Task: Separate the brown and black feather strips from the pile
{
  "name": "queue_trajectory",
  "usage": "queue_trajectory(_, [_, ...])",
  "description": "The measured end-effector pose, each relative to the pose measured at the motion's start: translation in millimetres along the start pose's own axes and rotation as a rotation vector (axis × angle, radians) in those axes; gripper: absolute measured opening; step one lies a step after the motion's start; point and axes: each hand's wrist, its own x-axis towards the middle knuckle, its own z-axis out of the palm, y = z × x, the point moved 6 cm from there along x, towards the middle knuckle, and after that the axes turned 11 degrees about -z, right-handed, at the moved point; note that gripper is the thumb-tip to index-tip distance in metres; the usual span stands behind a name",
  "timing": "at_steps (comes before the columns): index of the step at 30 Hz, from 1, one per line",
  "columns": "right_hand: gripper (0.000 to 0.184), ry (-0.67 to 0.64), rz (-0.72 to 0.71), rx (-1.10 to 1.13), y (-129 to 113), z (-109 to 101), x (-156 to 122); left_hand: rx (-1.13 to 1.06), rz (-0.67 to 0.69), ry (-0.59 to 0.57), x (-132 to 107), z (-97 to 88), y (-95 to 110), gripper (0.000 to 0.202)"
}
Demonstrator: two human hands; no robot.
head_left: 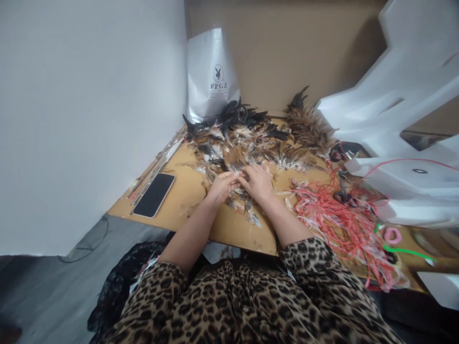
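Note:
A heap of black, brown and white feathers (244, 138) covers the far half of a wooden board (186, 200). My left hand (222, 186) rests at the heap's near edge with its fingers curled, pinching some feathers. My right hand (257, 181) lies just beside it, fingers bent down into the same feathers, fingertips touching the left hand's. What exactly each hand grips is too small to make out beyond feathers. Loose feathers (251, 215) lie under my wrists.
A black phone (154, 195) lies at the board's left edge. A tangle of red and white strings (340, 220) with black scissors (344, 196) lies to the right. A silver bag (212, 71) stands behind the heap, white foam pieces (405, 105) at right, a white wall at left.

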Motion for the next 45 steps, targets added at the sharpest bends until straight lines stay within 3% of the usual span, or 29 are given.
queue_trajectory(5, [0.021,0.013,0.056,0.110,9,0,1,0.116,0.073,0.050,-2,-0.2,5,0.025])
queue_trajectory(8, [0.022,0.000,0.076,0.443,15,5,3,0.202,0.166,0.119,0,-3.9,9,0.026])
queue_trajectory(11, [0.025,0.019,0.193,0.814,22,9,2,0.312,0.211,0.153,1,-5.5,11,0.027])
queue_trajectory(17, [0.034,0.084,0.447,1.185,21,14,-2,0.412,0.178,0.041,-5,7.3,12,0.028])
queue_trajectory(23, [0.033,-0.060,0.556,1.623,4,32,-4,0.229,0.058,-0.077,-9,12.0,7,0.024])
queue_trajectory(26, [0.029,0.004,0.621,1.460,26,20,-8,0.188,0.055,-0.056,-7,9.7,7,0.024])
queue_trajectory(28, [0.030,0.082,0.609,1.224,49,-3,-12,0.184,0.063,-0.027,-7,8.0,7,0.024])
queue_trajectory(34, [0.022,-0.170,0.485,0.621,97,-56,-39,0.264,0.120,0.022,-4,5.6,7,0.024])
queue_trajectory(40, [0.016,-0.515,0.316,0.209,110,-45,-71,0.268,0.143,0.051,-4,3.9,9,0.024])
queue_trajectory(45, [0.017,-0.563,0.124,-0.014,91,-29,-73,0.220,0.133,0.051,-5,3.8,11,0.025])
